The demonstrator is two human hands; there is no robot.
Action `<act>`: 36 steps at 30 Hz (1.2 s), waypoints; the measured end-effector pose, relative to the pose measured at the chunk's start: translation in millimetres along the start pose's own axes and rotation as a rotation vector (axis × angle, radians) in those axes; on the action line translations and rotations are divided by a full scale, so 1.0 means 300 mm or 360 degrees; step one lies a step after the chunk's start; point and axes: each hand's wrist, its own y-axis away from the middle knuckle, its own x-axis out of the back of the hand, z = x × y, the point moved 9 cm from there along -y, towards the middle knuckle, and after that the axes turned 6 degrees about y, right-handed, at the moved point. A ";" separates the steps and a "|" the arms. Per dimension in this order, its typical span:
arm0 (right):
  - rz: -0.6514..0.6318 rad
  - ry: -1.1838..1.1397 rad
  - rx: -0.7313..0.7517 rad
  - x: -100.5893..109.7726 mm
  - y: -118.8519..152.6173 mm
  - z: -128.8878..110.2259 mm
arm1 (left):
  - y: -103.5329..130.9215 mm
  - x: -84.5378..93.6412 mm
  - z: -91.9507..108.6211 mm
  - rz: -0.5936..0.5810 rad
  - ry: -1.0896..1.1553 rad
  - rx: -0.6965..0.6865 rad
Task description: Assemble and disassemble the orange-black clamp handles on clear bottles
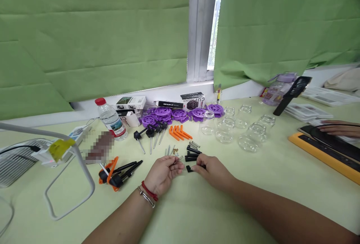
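Left forearm [120,214] and right forearm [270,202] lie nearest the camera, reaching over the bench [185,210] from its front side. The left hand [163,174] appears pinched on a coil spring [180,158], located just left of the right hand [212,169]. The right hand is closed on a black part [189,169]; one squared end projects leftward, the remainder is hidden. Hands are close but apart. Fingertip grips are probably used because the parts are small.

Behind the right hand lie black tubes [191,158] and further springs [194,145]; behind the left lie metal pins [168,150]. Grouping by kind presumably shortens each reach.

Toward the rear edge: orange angled levers [176,133], black knobs [150,133] with metal shafts, and purple openwork discs [163,113]. Clear vessels [249,144] occupy the right rear and restrict sweeping movement there. Orange-framed tools [113,167] lie toward the left edge. A co-worker's hand [340,127] is over the yellow-edged device [327,159] at the right edge. Working room extends between the forearms and rightward to that device. The front edge is out of view.
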 end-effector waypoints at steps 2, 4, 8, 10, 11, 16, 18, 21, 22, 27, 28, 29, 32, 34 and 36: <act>-0.0053 0.0349 0.0146 -0.011 0.001 -0.040 | 0.000 0.003 0.002 0.0012 0.0035 0.0000; -0.0063 0.0631 0.0263 -0.020 -0.004 -0.066 | -0.001 0.003 0.002 0.0010 0.0062 0.0002; -0.0028 0.0905 0.0393 -0.034 -0.024 -0.080 | -0.005 -0.004 0.005 -0.0042 0.0074 -0.0019; 0.0072 0.0862 0.0409 -0.016 -0.028 -0.087 | -0.006 -0.008 0.003 -0.0077 0.0057 -0.0026; 0.0139 0.0779 0.0424 0.000 -0.026 -0.097 | -0.005 -0.013 0.001 -0.0104 0.0046 -0.0026; 0.0142 -0.0033 0.0506 0.039 -0.020 -0.139 | -0.005 -0.066 -0.027 -0.0272 -0.0024 0.0018; 0.0032 -0.0315 0.0435 0.029 -0.041 -0.126 | -0.018 -0.087 -0.025 -0.0276 -0.0077 0.0002; 0.0039 -0.0626 0.0237 0.036 -0.093 -0.065 | -0.057 -0.123 0.007 -0.0253 -0.0198 -0.0095; 0.0084 -0.0718 0.0156 0.044 -0.112 -0.037 | -0.073 -0.134 0.024 -0.0233 -0.0260 -0.0149; 0.0179 -0.1145 -0.0184 0.049 -0.177 0.079 | -0.162 -0.185 0.098 -0.0113 -0.0477 -0.0383; 0.0151 -0.1199 -0.0233 0.041 -0.183 0.090 | -0.177 -0.192 0.108 -0.0088 -0.0515 -0.0420; 0.0116 -0.1242 -0.0276 0.032 -0.189 0.096 | -0.188 -0.198 0.117 -0.0067 -0.0554 -0.0459; 0.0032 -0.1370 -0.0330 0.014 -0.202 0.092 | -0.202 -0.221 0.143 -0.0057 -0.0645 -0.0565; 0.0000 -0.1504 -0.0310 0.011 -0.211 0.078 | -0.199 -0.241 0.160 -0.0094 -0.0687 -0.0625; -0.0037 -0.1672 -0.0282 0.007 -0.218 0.062 | -0.190 -0.263 0.174 -0.0148 -0.0720 -0.0675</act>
